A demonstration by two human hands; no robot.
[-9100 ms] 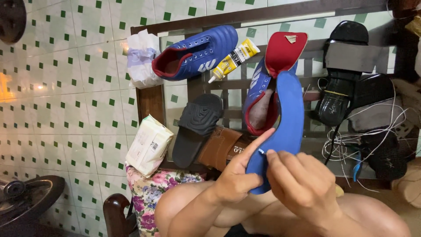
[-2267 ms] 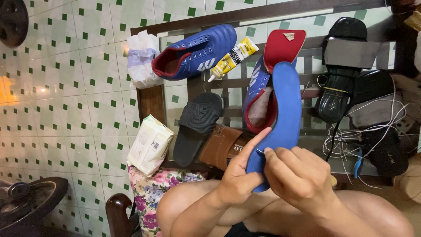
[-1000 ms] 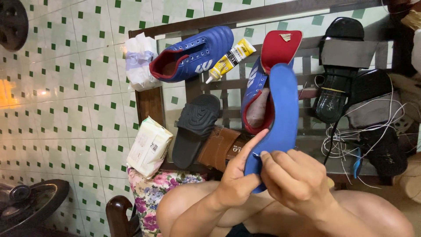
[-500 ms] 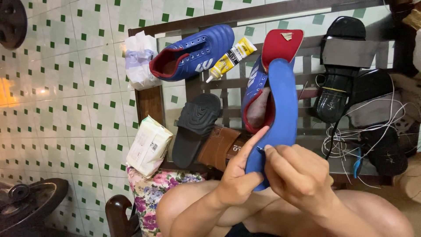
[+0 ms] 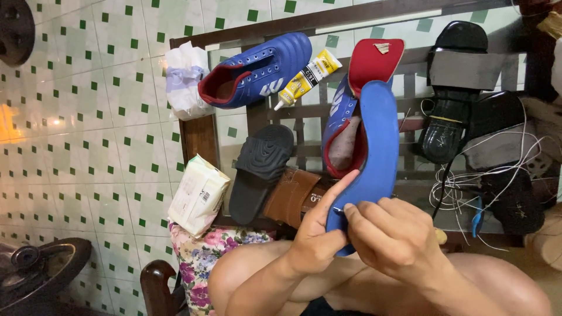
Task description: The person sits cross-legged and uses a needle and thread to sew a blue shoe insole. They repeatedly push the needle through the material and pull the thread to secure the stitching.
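Fingers: both sets closed on the heel end of the blue shoe sole; a thin needle shows between them.
Left hand: grips the sole's lower edge, index finger stretched up along it.
Right hand: pinches the same end from the other side.
Blue shoe sole: held upright above the knees, its red-lined shoe upper behind it.
Glue tube: up and left of the sole.
Second blue football shoe: left of the tube.
Black slide sandal: left of the sole.
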